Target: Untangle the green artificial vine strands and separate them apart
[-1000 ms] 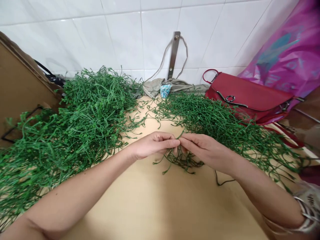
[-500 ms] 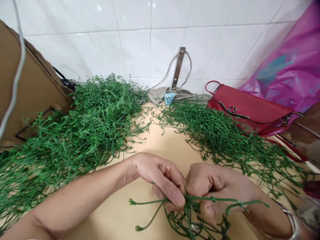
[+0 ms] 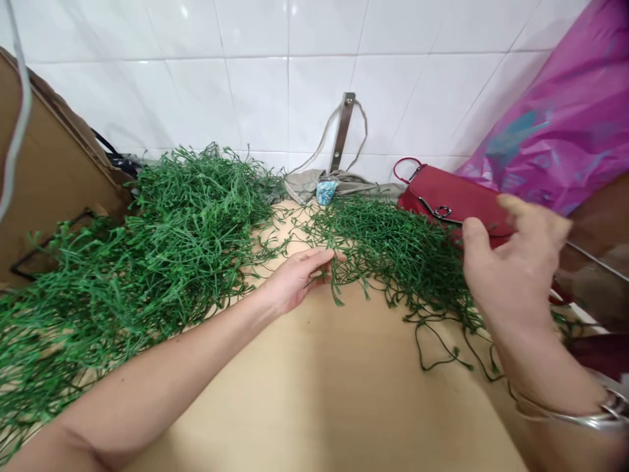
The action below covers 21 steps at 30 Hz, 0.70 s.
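My left hand (image 3: 304, 278) reaches over the tabletop to the near end of the right-hand pile, its thumb and fingers closed on green plastic stems (image 3: 337, 288) that hang past the fingertips. How many stems it holds cannot be made out against the pile. My right hand (image 3: 515, 255) is raised at the right, in front of the red handbag, slightly blurred, with thumb and fingers apart and nothing in them. Below it lies the right pile of thin green stems (image 3: 413, 249). A larger pile of green stems (image 3: 187, 216) spreads along the left side.
A cardboard box (image 3: 54, 170) stands at the far left, with a pale cable (image 3: 22, 98) hanging before it. Against the tiled wall are a metal bracket (image 3: 343, 131) and a small blue-and-white object (image 3: 325, 192). A red handbag (image 3: 462, 196) and a pink plastic bag (image 3: 550, 124) are at the right.
Both hands were together at the front over a tangled green bundle. Now they are apart: the left has moved forward to the right pile, the right has risen and opened. The bundle is out of sight.
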Available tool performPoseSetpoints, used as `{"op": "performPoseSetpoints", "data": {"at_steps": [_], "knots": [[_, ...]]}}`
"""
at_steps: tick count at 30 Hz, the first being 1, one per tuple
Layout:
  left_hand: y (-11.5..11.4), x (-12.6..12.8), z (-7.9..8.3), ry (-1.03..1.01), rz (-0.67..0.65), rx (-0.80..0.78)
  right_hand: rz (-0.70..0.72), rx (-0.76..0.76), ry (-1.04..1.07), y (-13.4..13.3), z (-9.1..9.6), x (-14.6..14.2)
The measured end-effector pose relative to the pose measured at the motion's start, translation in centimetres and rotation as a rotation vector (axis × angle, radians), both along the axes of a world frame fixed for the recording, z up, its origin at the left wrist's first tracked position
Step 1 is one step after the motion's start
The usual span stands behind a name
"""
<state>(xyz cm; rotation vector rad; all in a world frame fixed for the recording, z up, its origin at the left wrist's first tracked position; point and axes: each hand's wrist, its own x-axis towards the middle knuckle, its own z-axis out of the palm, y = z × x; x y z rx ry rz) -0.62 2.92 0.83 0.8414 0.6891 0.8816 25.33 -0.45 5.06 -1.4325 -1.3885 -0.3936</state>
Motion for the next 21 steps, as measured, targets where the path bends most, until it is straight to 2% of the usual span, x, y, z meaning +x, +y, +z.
{"op": "performPoseSetpoints", "data": {"at_steps": [1, 3, 5, 8, 11, 14, 17, 21], "knots": [[-0.2, 0.1, -0.1, 0.023, -0.008, 0.049, -0.093, 0.046, -0.110, -0.4, 0.1, -0.3], [-0.6, 0.3, -0.1, 0.065, -0.011, 0.126, -0.088, 0.041, -0.201, -1.1, 0.4, -1.9], [-1.0, 0.4, 0.1, 0.101, 0.014, 0.183, 0.124, -0.064, -0.233, -1.8, 0.5, -4.2], [-1.2, 0.4, 0.4, 0.133, 0.054, 0.279, 0.449, -0.351, -0.072, -2.3, -0.1, -7.2], [-1.1, 0.2, 0.8, 0.168, 0.067, 0.389, 0.620, -0.636, 0.160, -2.5, -0.9, -8.5], [-1.0, -0.2, 1.3, 0.291, 0.070, 0.511, 0.650, -0.727, 0.264, -2.4, -1.2, -8.3], [-0.9, -0.5, 1.7, 0.421, 0.072, 0.577, 0.623, -0.718, 0.281, -2.1, -1.1, -7.8], [-0.8, -0.6, 1.7, 0.460, 0.041, 0.581, 0.596, -0.671, 0.247, -2.0, -1.1, -7.7]]}}
